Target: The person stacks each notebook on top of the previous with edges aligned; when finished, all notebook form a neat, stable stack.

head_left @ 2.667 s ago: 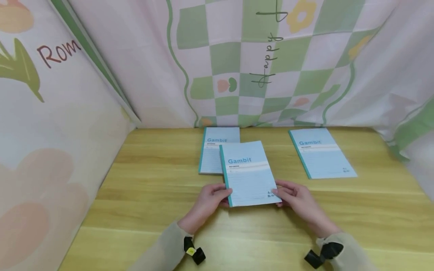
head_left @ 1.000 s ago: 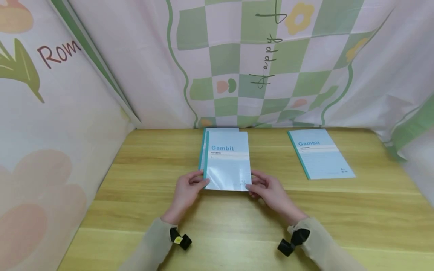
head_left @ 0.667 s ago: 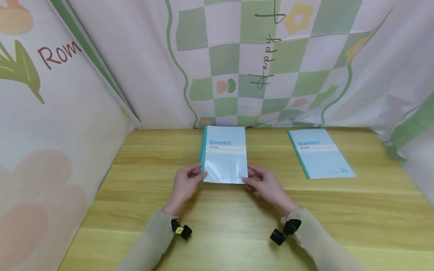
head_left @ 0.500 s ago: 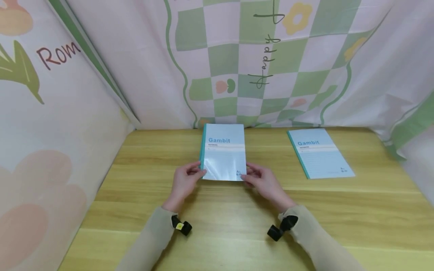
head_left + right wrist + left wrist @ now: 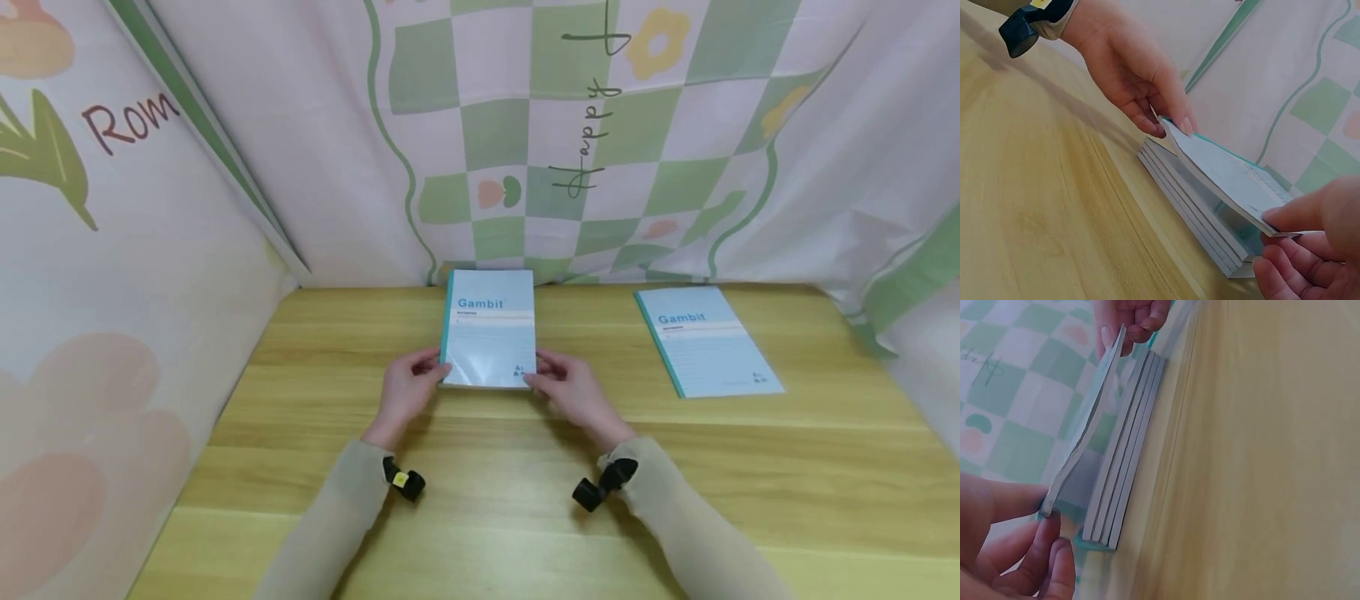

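A light blue "Gambit" notebook [image 5: 491, 333] with a teal spine is held by its two near corners. My left hand [image 5: 408, 385] pinches the spine-side corner, thumb on the cover and fingers beneath. At the opposite corner my right hand [image 5: 573, 392] pinches it the same way. Both wrist views show the notebook raised at its near edge over a stack of several notebooks [image 5: 1125, 450], with a gap between. In the right wrist view the held notebook [image 5: 1229, 169] bows slightly. From the head view the stack is hidden under it.
Another "Gambit" notebook [image 5: 708, 342] lies slightly turned on the wooden table [image 5: 495, 517], to the right. Behind the table's far edge hangs a checkered curtain [image 5: 495, 133]; a printed curtain [image 5: 150, 275] borders the left side.
Both hands have carried the notebook left and away from me, from in front of the stack to over it, covering it in the head view. The notebook on the right has stayed put.
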The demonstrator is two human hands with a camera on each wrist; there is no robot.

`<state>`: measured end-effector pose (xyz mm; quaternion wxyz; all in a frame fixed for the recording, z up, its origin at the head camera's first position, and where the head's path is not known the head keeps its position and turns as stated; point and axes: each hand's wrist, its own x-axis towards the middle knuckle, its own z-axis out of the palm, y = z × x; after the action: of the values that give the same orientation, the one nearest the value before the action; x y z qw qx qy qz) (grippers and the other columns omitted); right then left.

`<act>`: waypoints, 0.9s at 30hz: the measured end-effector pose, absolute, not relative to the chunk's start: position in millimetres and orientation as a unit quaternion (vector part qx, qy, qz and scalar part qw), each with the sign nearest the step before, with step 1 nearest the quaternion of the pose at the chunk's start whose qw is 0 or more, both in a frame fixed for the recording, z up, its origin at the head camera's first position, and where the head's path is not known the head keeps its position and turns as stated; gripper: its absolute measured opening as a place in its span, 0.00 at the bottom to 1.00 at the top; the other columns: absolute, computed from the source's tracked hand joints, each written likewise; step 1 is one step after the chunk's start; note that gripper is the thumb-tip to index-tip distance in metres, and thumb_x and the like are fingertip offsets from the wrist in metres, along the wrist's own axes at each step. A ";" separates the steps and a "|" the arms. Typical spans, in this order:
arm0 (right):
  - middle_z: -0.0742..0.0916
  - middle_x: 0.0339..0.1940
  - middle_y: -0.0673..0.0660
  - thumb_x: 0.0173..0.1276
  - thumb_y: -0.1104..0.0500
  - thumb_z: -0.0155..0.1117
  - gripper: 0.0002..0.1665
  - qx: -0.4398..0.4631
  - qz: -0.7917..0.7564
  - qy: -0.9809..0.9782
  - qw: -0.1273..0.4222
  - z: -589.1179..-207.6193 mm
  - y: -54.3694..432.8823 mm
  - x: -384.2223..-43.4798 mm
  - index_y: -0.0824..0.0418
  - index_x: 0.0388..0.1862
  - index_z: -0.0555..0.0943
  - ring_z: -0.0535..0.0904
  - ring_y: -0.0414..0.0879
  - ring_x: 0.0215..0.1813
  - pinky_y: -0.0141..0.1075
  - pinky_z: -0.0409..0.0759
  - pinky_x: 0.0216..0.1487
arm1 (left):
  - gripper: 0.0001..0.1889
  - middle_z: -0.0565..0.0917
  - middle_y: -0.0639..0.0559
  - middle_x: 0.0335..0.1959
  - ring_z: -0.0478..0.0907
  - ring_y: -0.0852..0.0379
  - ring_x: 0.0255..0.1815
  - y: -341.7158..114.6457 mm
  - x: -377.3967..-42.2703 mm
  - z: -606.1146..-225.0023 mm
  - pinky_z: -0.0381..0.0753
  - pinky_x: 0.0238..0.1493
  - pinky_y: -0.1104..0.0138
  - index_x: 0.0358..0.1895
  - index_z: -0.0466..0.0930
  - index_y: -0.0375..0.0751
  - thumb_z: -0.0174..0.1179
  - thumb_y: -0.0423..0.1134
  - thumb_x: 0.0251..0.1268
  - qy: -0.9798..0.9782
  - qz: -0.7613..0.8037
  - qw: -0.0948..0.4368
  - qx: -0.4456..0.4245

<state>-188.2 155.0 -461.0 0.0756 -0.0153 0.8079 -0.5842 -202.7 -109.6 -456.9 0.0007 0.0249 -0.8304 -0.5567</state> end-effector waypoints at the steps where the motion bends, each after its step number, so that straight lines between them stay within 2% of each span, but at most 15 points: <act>1: 0.85 0.49 0.61 0.72 0.61 0.68 0.34 -0.013 -0.583 0.809 0.073 -461.6 154.4 -189.5 0.66 0.74 0.71 0.82 0.51 0.42 0.37 0.83 0.39 | 0.19 0.85 0.47 0.42 0.79 0.50 0.45 -109.4 -204.1 -457.2 0.81 0.50 0.58 0.58 0.84 0.35 0.69 0.36 0.66 -0.832 -0.554 0.001 0.026; 12: 0.85 0.48 0.62 0.71 0.64 0.69 0.32 -0.007 -0.570 0.820 0.054 -469.6 149.3 -197.9 0.68 0.71 0.73 0.80 0.50 0.45 0.32 0.81 0.39 | 0.18 0.85 0.47 0.47 0.79 0.50 0.49 -109.9 -211.6 -462.8 0.80 0.53 0.57 0.59 0.84 0.38 0.68 0.37 0.68 -0.843 -0.535 -0.015 0.044; 16: 0.85 0.47 0.62 0.70 0.63 0.69 0.32 -0.004 -0.571 0.819 0.056 -471.0 149.7 -199.0 0.67 0.71 0.74 0.80 0.50 0.45 0.34 0.81 0.41 | 0.19 0.85 0.46 0.48 0.79 0.50 0.50 -109.9 -211.7 -463.0 0.81 0.53 0.57 0.59 0.83 0.37 0.69 0.37 0.67 -0.845 -0.532 -0.016 0.045; 27: 0.84 0.49 0.60 0.68 0.62 0.72 0.31 0.022 -0.561 0.826 0.056 -472.1 149.8 -199.1 0.65 0.69 0.76 0.80 0.51 0.48 0.37 0.82 0.47 | 0.17 0.87 0.49 0.44 0.80 0.52 0.47 -108.9 -213.2 -465.5 0.81 0.48 0.59 0.56 0.86 0.40 0.71 0.36 0.65 -0.836 -0.545 -0.004 0.060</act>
<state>-199.1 149.8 -472.1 0.0563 0.0222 0.8256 -0.5610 -213.2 -108.9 -465.5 -0.0043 0.0601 -0.8364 -0.5448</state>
